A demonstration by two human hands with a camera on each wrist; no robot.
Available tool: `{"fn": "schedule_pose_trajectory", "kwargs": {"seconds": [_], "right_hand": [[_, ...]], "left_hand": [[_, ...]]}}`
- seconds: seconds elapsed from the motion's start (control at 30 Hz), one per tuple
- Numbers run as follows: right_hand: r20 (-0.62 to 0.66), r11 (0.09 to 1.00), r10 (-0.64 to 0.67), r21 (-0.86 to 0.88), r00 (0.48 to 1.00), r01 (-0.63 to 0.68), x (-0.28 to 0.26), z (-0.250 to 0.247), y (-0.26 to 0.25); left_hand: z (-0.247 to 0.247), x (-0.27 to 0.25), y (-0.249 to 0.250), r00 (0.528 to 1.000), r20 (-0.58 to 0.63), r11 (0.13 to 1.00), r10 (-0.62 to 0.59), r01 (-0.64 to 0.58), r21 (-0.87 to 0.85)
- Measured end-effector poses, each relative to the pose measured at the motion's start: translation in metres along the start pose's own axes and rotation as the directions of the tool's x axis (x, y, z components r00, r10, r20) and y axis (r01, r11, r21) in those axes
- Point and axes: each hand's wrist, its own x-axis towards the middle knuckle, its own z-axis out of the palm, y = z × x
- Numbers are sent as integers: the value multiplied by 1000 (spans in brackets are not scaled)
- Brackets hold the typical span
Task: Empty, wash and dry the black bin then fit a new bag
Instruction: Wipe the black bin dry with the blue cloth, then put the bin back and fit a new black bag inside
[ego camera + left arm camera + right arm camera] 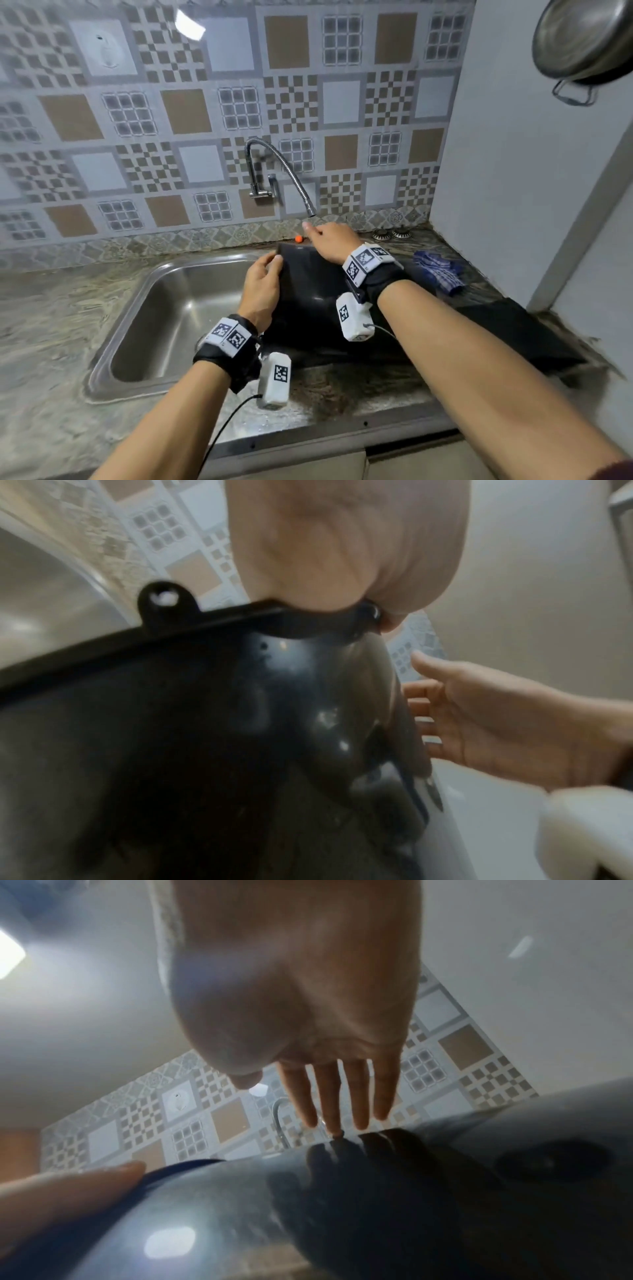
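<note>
Left hand (262, 287) grips black bin (308, 291) rim — right hand (330, 241) open above.

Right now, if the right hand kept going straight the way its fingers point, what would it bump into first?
Probably the tap's flexible spout: the right hand reaches over the black bin with straight fingers aimed at the nozzle. Depth is unclear; it might pass below and meet the tiled wall.

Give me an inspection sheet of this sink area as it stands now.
Surface: mottled stone counter with a steel sink.
Job's things: black bin lying on its side, over the sink's right edge; black sheet right of it, bag or not unclear.
Clutter: blue checked cloth; small orange object.
Grippers: left hand grips the bin; right hand open above it, fingers straight.
Cables: black cable from the left wrist unit.
Surroundings: patterned tiles, flexible tap, hanging steel pan.
</note>
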Motion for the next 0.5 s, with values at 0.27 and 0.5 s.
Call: {"fn": "schedule_pose_trajectory", "kwargs": {"seconds": [0.27, 0.5], "right_hand": [[19, 971, 225, -83, 974, -223, -61, -52, -44], [-62, 927, 314, -196, 947, -320, -135, -123, -32]], "left_hand": [[-2, -45, 38, 896, 280, 889, 344, -407, 211], [37, -82, 87, 602, 567, 499, 562, -793, 348]]}}
